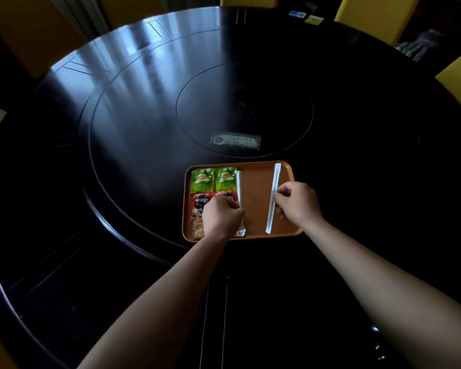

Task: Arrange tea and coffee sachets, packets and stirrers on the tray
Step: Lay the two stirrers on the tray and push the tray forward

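An orange tray [256, 198] lies on the dark round table. Two green tea sachets [213, 179] lie side by side at its far left. Below them are two red coffee packets [200, 203], the right one partly under my left hand [221, 215]. A brown packet [197, 230] shows at the near left corner. My left hand pinches a white wrapped stirrer [238, 187] that runs along the sachets' right edge. My right hand [298, 202] pinches a second white wrapped stirrer [274, 195] near the tray's right side.
A flat label or packet [236, 141] lies on the table's inner disc beyond the tray. Yellow chairs [367, 14] stand around the far and right edges. Two small cards [305, 17] sit at the far rim.
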A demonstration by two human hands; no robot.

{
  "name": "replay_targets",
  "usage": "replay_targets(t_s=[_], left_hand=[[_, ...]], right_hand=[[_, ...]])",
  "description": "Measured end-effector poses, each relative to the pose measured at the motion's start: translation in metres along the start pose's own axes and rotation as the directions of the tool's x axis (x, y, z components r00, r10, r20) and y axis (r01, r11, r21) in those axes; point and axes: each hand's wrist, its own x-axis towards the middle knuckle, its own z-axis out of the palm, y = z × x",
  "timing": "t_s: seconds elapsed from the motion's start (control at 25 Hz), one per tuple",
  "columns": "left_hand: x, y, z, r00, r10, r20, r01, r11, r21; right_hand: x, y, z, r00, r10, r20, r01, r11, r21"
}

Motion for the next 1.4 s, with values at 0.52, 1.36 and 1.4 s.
replay_targets(t_s=[0.52, 1.36, 1.4], left_hand=[[0.042, 0.018, 0.04, 0.999, 0.037, -0.001, -0.036, 0.977, 0.21], [0.035, -0.001, 0.045, 0.848, 0.456, 0.269, -0.525, 0.662, 0.535], [0.036, -0.003, 0.044, 0.847, 0.462, 0.263, -0.527, 0.662, 0.534]], right_hand=[[0.056, 0.01, 0.034, 0.999, 0.021, 0.029, -0.012, 0.963, -0.268], [0.046, 0.017, 0.038, 0.995, -0.079, 0.057, 0.094, 0.926, -0.366], [0.046, 0.016, 0.037, 0.995, -0.082, 0.061, 0.098, 0.929, -0.357]])
